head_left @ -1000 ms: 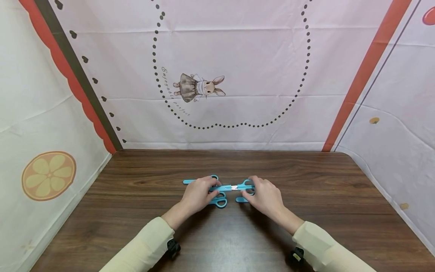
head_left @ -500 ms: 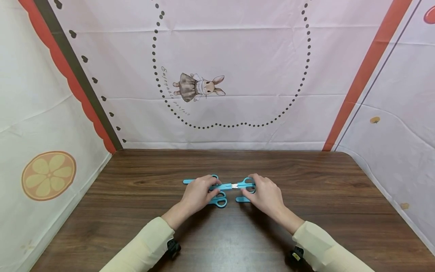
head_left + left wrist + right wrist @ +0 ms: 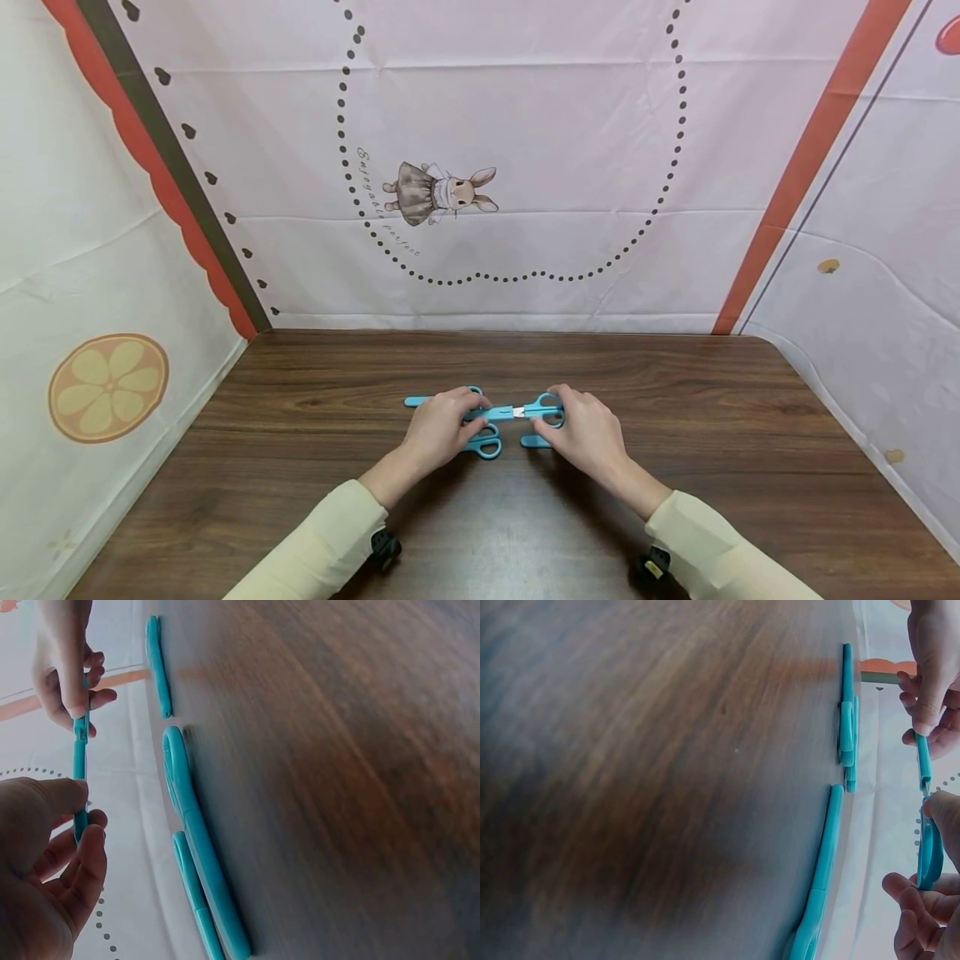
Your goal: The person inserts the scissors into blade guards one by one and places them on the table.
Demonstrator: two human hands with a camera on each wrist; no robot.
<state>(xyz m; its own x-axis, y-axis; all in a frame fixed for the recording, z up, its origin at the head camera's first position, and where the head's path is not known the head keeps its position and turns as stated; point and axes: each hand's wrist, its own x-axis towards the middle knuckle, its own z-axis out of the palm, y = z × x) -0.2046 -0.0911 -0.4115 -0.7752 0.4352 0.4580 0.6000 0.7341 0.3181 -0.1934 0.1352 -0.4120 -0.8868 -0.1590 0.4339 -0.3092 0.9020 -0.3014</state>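
Observation:
Between my two hands is a pair of light-blue scissors [image 3: 538,408], with a short strip of bare metal blade showing where they enter a blue blade cover [image 3: 498,413]. My left hand [image 3: 438,427] pinches that cover between thumb and fingers. My right hand [image 3: 588,429] holds the scissors by their handle loops. In the left wrist view, the held cover [image 3: 79,761] is raised off the table, in line with the scissors. Just under and in front of my left hand lie other blue scissors [image 3: 489,447], partly hidden by it.
More covered blue scissors lie on the brown wooden table [image 3: 480,533]: one pair's cover tip [image 3: 417,401] shows behind my left hand, another cover [image 3: 535,441] beside my right thumb. A printed cloth [image 3: 570,167] hangs behind and at both sides.
The bare strip of blade between cover and handles has become slightly narrower. Both hands have hardly moved and keep their holds. The scissors on the table lie unchanged.

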